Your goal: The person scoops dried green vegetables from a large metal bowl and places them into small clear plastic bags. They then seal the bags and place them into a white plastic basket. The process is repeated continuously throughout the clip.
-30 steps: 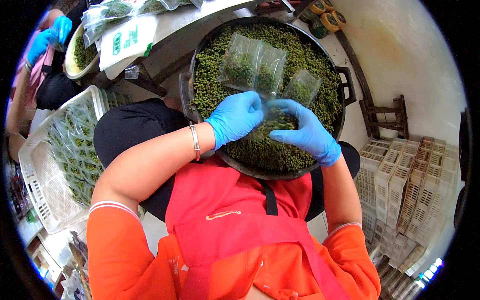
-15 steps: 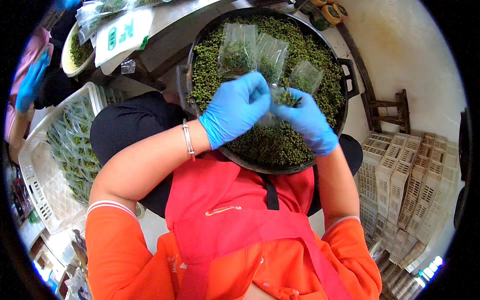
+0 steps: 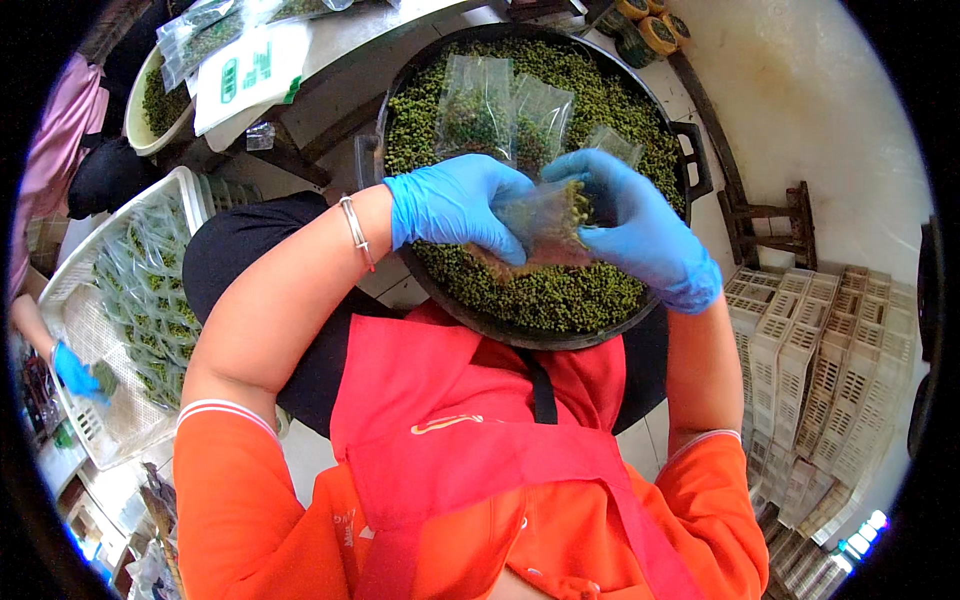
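Note:
A wide black pan (image 3: 535,305) heaped with small green berries rests over my lap. My left hand (image 3: 455,205), in a blue glove, is closed on the left end of a clear bag of berries (image 3: 540,225). My right hand (image 3: 640,225), also gloved, curls round the bag's right end, thumb below and fingers above, with some green sprigs showing there. Several filled clear bags (image 3: 475,110) lie on the berries beyond my hands, one partly hidden behind my right fingers.
A white crate (image 3: 75,300) of bagged berries stands at left, a co-worker's gloved hand (image 3: 75,370) at it. Behind are a table edge (image 3: 360,55) with bags and a cream basin (image 3: 140,140). Stacked slatted crates (image 3: 820,380) and a wooden chair (image 3: 780,220) line the right wall.
My left hand has moved left and turned flatter, and my right hand has shifted right, with the bag now lying sideways between them. The co-worker's hand has dropped down to the crate.

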A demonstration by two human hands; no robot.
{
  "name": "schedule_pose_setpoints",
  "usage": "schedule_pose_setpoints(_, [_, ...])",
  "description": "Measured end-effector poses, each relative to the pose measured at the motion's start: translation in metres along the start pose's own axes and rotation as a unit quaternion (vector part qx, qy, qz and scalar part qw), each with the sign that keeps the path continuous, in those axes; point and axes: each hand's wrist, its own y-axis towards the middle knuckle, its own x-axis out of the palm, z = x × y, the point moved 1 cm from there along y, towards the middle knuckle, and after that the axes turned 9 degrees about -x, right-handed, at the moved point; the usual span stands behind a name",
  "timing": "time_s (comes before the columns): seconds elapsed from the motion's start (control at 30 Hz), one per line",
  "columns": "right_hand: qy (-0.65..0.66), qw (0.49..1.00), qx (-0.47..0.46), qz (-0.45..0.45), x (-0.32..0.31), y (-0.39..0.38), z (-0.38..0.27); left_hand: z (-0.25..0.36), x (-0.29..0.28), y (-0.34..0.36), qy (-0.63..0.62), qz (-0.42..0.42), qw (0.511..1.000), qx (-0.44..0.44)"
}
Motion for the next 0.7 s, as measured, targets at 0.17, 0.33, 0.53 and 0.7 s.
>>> schedule_pose_setpoints(0.17, [-0.190, 0.973, -0.119, 0.051, 0.001, 0.001, 0.001, -0.009, 0.008, 0.007, -0.130, -0.001, 0.992, 0.007])
schedule_pose_setpoints(0.33, [-0.050, 0.983, -0.097, 0.148, -0.024, -0.019, 0.001, -0.015, -0.002, 0.003, -0.123, 0.062, 0.990, 0.012])
schedule_pose_setpoints(0.53, [-0.167, 0.969, -0.135, 0.120, -0.028, -0.025, -0.021, -0.007, -0.002, 0.000, -0.101, 0.107, 0.987, 0.061])
schedule_pose_setpoints(0.7, [-0.465, 0.861, -0.204, 0.016, -0.004, -0.022, -0.021, 0.003, 0.011, -0.004, -0.084, 0.165, 0.979, 0.079])
